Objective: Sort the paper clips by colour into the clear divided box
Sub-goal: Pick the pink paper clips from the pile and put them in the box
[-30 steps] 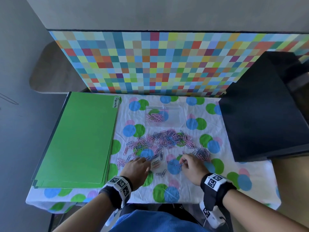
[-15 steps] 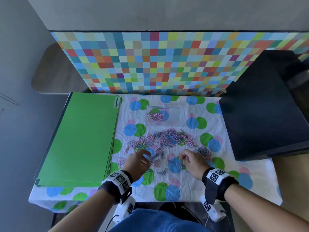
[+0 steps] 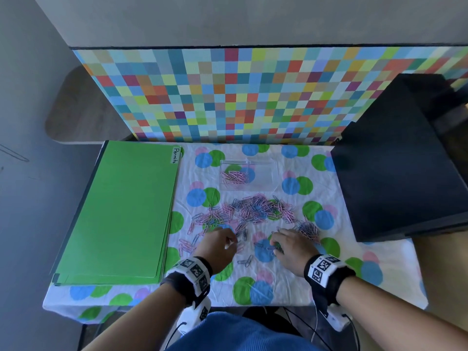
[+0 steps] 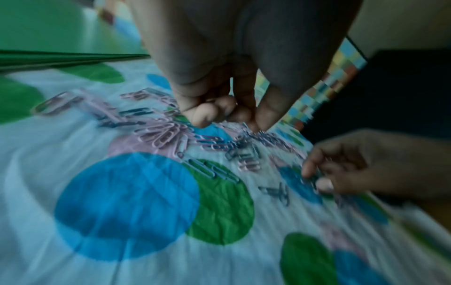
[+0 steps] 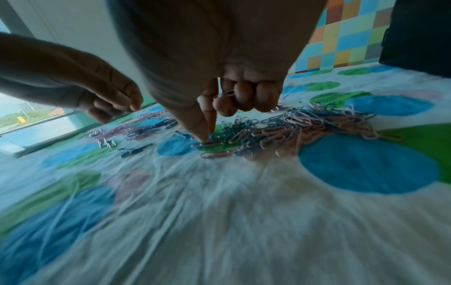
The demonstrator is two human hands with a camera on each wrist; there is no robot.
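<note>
Pink and blue paper clips (image 3: 255, 207) lie in a loose heap on the spotted cloth, with a smaller, mostly blue heap (image 3: 307, 229) to the right. The clear divided box (image 3: 263, 178) stands behind them, with pink clips (image 3: 234, 177) in its left compartment. My left hand (image 3: 229, 243) is curled at the heap's near edge, thumb and fingertips pinching at clips (image 4: 244, 119). My right hand (image 3: 274, 245) pinches a blue clip (image 5: 207, 142) against the cloth. Its other curled fingers keep a pink clip (image 5: 227, 94).
A stack of green folders (image 3: 121, 211) labelled "Permits" fills the table's left side. A black box (image 3: 400, 173) stands at the right. A checkered board (image 3: 240, 97) closes the back. A few stray clips (image 3: 247, 260) lie between my hands.
My left hand has moved forward and a little right, to the heap's near edge. My right hand has stayed nearly in place, its fingers working at the clips.
</note>
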